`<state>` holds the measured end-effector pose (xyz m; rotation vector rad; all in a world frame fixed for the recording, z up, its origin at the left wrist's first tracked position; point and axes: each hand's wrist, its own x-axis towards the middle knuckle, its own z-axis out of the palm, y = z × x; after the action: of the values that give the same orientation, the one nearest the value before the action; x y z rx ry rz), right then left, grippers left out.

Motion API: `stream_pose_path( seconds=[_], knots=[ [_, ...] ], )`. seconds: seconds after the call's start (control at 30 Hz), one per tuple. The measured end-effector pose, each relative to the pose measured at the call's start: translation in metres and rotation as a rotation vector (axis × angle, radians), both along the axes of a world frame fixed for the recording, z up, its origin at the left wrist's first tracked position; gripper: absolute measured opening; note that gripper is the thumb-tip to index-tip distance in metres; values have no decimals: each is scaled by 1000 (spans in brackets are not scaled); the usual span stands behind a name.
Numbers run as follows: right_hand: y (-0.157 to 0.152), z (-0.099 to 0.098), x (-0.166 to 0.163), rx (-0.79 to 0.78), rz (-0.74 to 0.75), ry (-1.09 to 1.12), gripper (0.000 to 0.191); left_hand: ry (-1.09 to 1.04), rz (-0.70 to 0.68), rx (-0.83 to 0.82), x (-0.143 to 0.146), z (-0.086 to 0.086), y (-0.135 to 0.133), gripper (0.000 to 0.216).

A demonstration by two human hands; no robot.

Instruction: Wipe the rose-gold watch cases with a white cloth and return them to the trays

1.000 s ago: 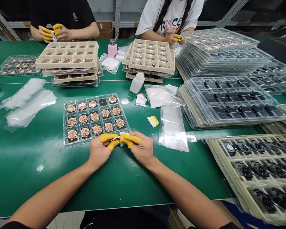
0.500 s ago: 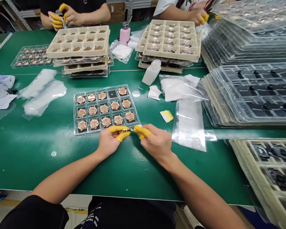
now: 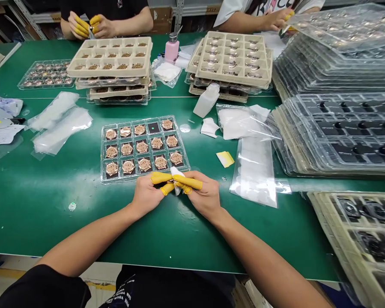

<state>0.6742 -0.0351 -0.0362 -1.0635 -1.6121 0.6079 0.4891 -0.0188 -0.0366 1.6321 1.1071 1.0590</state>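
Midway along the desk (image 3: 67, 231), the left hand (image 3: 144, 196) and right hand (image 3: 203, 197) had closed back together, yellow-cotted fingers (image 3: 187, 182) pinching a white wipe (image 3: 177, 173) around a small metal piece (image 3: 171, 181), just below the clear tray (image 3: 102, 171) of rose-gold discs (image 3: 144, 164)

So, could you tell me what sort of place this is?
Probably a watch-parts assembly workshop: a green workbench, stacked clear blister trays, round rose-gold parts in tray pockets, and yellow finger cots on the workers' fingers.

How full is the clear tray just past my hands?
Nearly full: the clear tray holds round rose-gold pieces in fourteen of fifteen pockets; only the top row's fourth pocket shows bare black.
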Motion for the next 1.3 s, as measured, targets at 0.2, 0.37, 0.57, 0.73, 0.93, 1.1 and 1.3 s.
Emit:
stream_pose_path(
  seconds=[0.2,0.37,0.57,0.73,0.93,1.1,1.3],
  knots=[
    [1,-8,4,106,-125,-343,31,109,48,36,3,5,-8,14],
    [16,-2,27,109,-368,-376,22,-180,109,-475,9,6,-2,27],
    [21,5,33,-215,-323,227,26,-459,172,-741,5,15,11,53],
    [15,1,24,-289,-208,325,27,-472,167,-798,4,21,11,56],
    [12,-10,10,-464,-167,414,35,-478,135,-785,4,19,11,53],
    [11,-6,-3,-531,17,334,31,-456,70,-759,5,15,10,55],
    [10,-7,-1,-505,48,151,22,-415,8,-723,8,14,9,45]
  ],
)
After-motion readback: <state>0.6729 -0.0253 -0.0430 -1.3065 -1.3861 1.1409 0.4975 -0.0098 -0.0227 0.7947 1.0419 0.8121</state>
